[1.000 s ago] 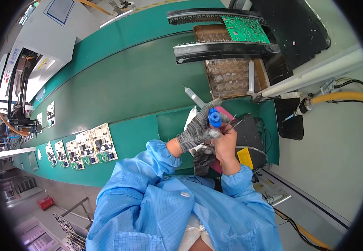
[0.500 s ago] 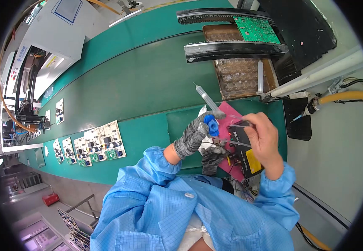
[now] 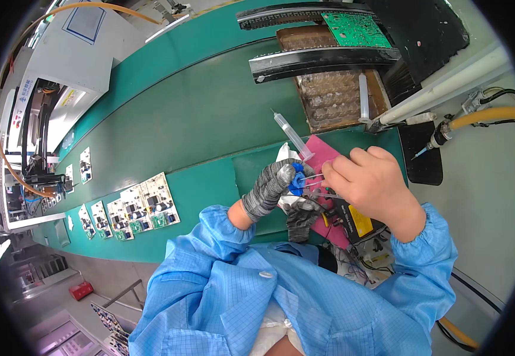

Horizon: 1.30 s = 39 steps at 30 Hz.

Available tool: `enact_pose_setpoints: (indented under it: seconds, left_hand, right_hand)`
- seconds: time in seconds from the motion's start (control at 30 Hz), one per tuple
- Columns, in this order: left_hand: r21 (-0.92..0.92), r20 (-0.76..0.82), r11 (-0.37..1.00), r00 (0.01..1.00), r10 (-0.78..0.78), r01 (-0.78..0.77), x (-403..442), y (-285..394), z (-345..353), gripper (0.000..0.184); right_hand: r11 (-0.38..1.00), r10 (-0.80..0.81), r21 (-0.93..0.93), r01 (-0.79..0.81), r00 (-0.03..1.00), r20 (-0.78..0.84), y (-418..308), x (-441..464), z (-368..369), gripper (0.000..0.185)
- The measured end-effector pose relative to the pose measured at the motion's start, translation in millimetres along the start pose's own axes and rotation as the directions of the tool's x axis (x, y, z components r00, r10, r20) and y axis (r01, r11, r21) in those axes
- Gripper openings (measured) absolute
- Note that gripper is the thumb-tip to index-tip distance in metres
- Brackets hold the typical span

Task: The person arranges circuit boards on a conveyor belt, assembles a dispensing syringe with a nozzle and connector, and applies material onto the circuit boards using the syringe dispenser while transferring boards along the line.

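Note:
My left hand (image 3: 268, 191), in a grey striped glove, is closed around a small crumpled blue piece (image 3: 296, 184) whose exact kind I cannot make out. My bare right hand (image 3: 369, 185) pinches what looks like metal tweezers (image 3: 313, 179). Their two thin prongs point left and reach the blue piece. Just beyond my left hand lies a clear syringe (image 3: 293, 136) with a needle, its flange end over a pink sheet (image 3: 321, 149). White tissue (image 3: 285, 153) shows behind the left fingers. Below the hands rest a loose grey glove (image 3: 300, 224) and a black box with a yellow label (image 3: 361, 223).
Several circuit boards (image 3: 161, 200) lie on the green bench at left, near a white machine (image 3: 85, 59). A green board (image 3: 357, 31) sits between black rails (image 3: 322, 62). Beneath is a cardboard box (image 3: 305, 111) with bubble wrap and another syringe (image 3: 364, 95). Loose wires hang at lower right.
My right hand has turned and moved in, bringing the tweezers' prongs to the blue piece. My left hand still grips that piece. The whole view has shifted slightly.

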<state>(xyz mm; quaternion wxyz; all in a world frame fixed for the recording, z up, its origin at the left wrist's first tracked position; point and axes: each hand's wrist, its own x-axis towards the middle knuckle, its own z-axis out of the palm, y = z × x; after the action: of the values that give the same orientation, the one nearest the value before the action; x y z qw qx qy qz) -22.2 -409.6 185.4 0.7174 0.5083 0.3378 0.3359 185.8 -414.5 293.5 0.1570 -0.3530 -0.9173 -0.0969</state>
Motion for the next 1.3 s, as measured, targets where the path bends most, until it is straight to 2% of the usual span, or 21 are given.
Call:
enact_pose_setpoints:
  seconds: [0.07, 0.17, 0.37, 0.47, 0.6, 0.67, 0.7, 0.77, 0.8, 0.9, 0.93, 1.0, 1.07, 1.13, 1.3]
  left_hand:
    - [0.142, 0.002, 0.990, 1.000, -0.012, 0.012, 1.2, 4.7, -1.0, 0.054]
    - [0.318, 0.000, 0.940, 0.992, 0.128, -0.121, 2.3, -1.2, -0.9, 0.049]
    - [0.333, 0.093, 0.928, 0.986, 0.141, -0.164, 3.9, 0.8, -1.5, 0.048]
    - [0.373, 0.097, 0.907, 0.980, 0.172, -0.196, 5.2, -5.0, -0.7, 0.050]
    - [0.243, 0.015, 0.968, 0.998, 0.067, -0.069, 3.2, 4.1, 5.4, 0.057]
    - [0.148, -0.050, 0.989, 0.998, 0.023, -0.016, 4.2, 5.6, 8.0, 0.060]
    - [0.149, -0.046, 0.989, 0.999, 0.029, -0.022, 5.4, 5.5, 8.3, 0.062]
    - [0.149, -0.037, 0.988, 0.998, 0.042, -0.036, 8.1, 3.7, 7.2, 0.065]
    - [0.104, -0.012, 0.994, 0.999, 0.041, -0.039, 8.5, -2.2, 1.8, 0.052]
    - [-0.150, -0.143, 0.989, 0.989, -0.029, 0.007, 9.6, -4.9, 6.3, 0.070]
    - [-0.189, -0.185, 0.982, 0.983, -0.009, -0.027, 12.8, -6.1, 8.3, 0.073]
    - [-0.127, -0.198, 0.990, 0.980, 0.033, -0.059, 13.9, -3.6, 7.5, 0.074]
    - [-0.052, -0.225, 0.997, 0.973, 0.051, -0.065, 10.0, -2.1, 6.3, 0.077]
    - [-0.017, -0.193, 0.996, 0.978, 0.081, -0.086, 9.5, -4.9, 3.9, 0.078]
    - [0.006, -0.140, 0.993, 0.983, 0.115, -0.115, 7.0, -1.5, 3.4, 0.077]
  right_hand:
    - [0.998, -0.033, -0.058, 0.035, 0.999, 0.026, -1.9, 0.3, 0.7, 0.004]
    - [0.997, -0.068, -0.017, 0.070, 0.995, 0.078, -1.5, -0.3, 0.1, 0.004]
    - [0.946, -0.007, 0.322, -0.018, 0.997, 0.077, 21.5, -8.1, 9.9, 0.011]
    - [0.919, 0.048, 0.388, -0.067, 0.997, 0.058, 21.4, -15.1, 22.5, 0.017]
    - [0.873, 0.136, 0.473, -0.119, 0.991, -0.003, 17.5, -17.7, 29.5, 0.014]
    - [0.770, 0.261, 0.613, -0.174, 0.964, -0.053, 11.3, -21.7, 44.3, 0.012]
    - [0.710, 0.322, 0.677, -0.193, 0.944, -0.069, 7.9, -24.0, 51.2, 0.012]
    - [0.685, 0.353, 0.701, -0.199, 0.932, -0.081, -2.5, -22.2, 57.7, 0.012]
    - [0.672, 0.369, 0.713, -0.201, 0.926, -0.087, -7.5, -21.0, 59.4, 0.012]
    - [0.401, 0.557, 0.885, -0.236, 0.830, -0.030, -13.7, -19.8, 61.1, 0.014]
    - [0.402, 0.573, 0.888, -0.223, 0.818, -0.054, -12.1, -18.7, 59.4, 0.014]
    - [0.399, 0.604, 0.897, -0.193, 0.791, -0.098, -6.3, -17.0, 50.2, 0.014]
    - [0.684, 0.468, 0.698, -0.212, 0.862, -0.197, 2.3, -15.0, 37.4, 0.015]
    - [0.868, 0.345, 0.451, -0.205, 0.904, -0.252, 5.7, -13.8, 28.0, 0.017]
    - [0.980, 0.175, 0.129, -0.149, 0.961, -0.214, 3.0, -14.4, 11.3, 0.014]
